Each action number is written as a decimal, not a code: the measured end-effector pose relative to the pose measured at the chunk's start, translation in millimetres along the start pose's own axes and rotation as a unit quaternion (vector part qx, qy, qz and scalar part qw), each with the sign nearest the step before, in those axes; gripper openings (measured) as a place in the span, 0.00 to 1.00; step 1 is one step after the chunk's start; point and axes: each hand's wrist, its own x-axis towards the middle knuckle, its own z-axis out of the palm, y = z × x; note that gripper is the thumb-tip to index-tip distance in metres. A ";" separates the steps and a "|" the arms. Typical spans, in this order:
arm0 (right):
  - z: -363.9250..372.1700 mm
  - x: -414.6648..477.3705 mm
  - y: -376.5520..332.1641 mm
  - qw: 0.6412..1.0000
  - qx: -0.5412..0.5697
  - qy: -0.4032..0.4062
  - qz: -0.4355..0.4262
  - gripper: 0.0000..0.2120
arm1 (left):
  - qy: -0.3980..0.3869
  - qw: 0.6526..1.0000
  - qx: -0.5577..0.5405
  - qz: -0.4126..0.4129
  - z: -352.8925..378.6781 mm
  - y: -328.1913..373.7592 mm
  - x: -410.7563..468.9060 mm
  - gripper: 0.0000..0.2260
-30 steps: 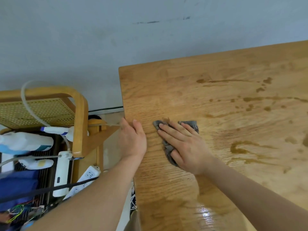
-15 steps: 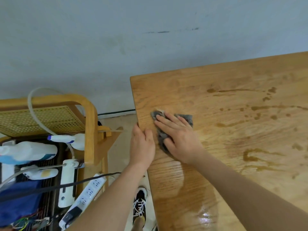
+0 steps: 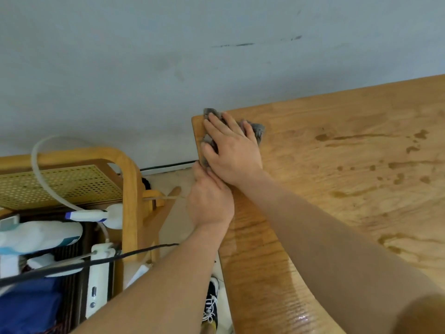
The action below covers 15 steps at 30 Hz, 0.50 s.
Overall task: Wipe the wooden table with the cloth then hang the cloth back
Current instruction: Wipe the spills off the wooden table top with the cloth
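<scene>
**Cloth reaches the far left corner of the table**

Cloth now sits right at the table's far left corner, in the upper middle of the frame, where a second ago it lay lower down along the left edge. We press it flat under our right hand, fingers spread wide and laid over the grey fabric, which bunches out past the fingertips and beside the thumb. Nothing is pinched; the palm simply bears down on it.

Our left hand has slid up along the left edge with it and rests just below the right, touching its wrist side. Its fingers curl over the edge of the wooden table, so we cannot tell how tightly they close, but they hold nothing besides the edge.

We judge that the stroke up the left edge is finished at this corner. The strip at the lower middle of the frame shines wet, which suits a pass already made there. Dark spots and streaks remain across the right half of the frame, well apart from the cloth, so most of the wiping is still ahead. Hanging the cloth back is not yet in question; we see no hook or rail for it in this view.
</scene>
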 end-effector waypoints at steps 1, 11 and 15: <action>1.4 9.6 -6.1 1.000 0.005 -0.008 -0.018 0.25 | -0.002 1.000 -0.003 -0.001 -0.9 0.1 -0.5 0.17; -18.0 25.3 61.8 0.997 -0.069 0.014 -0.017 0.25 | 0.008 0.999 0.033 0.000 2.8 0.8 0.2 0.19; -21.1 27.4 74.4 0.991 -0.086 0.041 0.096 0.27 | 0.012 0.999 0.038 0.007 2.9 -0.6 0.8 0.20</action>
